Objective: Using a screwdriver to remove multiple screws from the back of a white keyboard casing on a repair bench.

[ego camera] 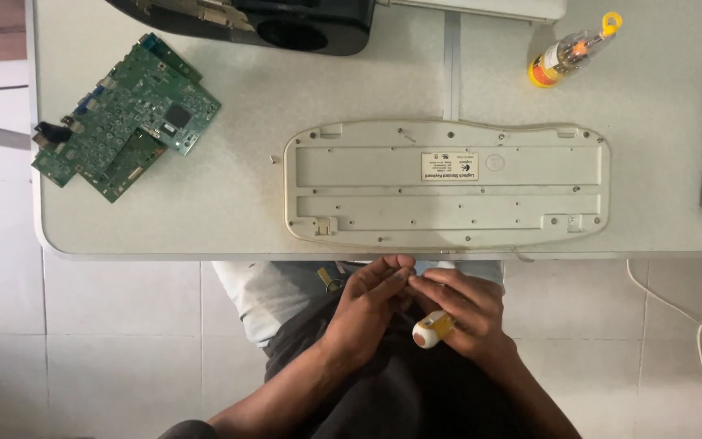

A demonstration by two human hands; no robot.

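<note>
Item: beige computer keyboard [447, 184], lying face-down across the middle of the frame on a pale grey table [245, 211], its underside and central label upward. It sits just above the table's near edge. Several screw holes show along the base; a small loose screw [275, 159] lies on the table just left of it.

Step in hand, as judged: preparing the driver, apparently fitting or changing a bit, with the keyboard base not yet being worked on. The next move would call for a seated bit and the tip brought up to a screw hole on the base.

Left hand [371, 302]: lower centre, below the table edge, fingers curled and pinched together at the tips; whether a small bit sits between them is too small to tell.

Right hand [465, 313]: just right of the left, fingertips meeting it; closed around a screwdriver handle [432, 329], white with a yellow band, its butt end pointing down-left.

Other entries:
- Green circuit board [127, 114], upper left, tilted, overhanging the table's left edge.
- Bit-holder screwdriver case [570, 55], clear with yellow cap, upper right.
- Black appliance housing [286, 24], top centre, partly cut off.
- White cable [692, 317] on the tiled floor, lower right.
</note>
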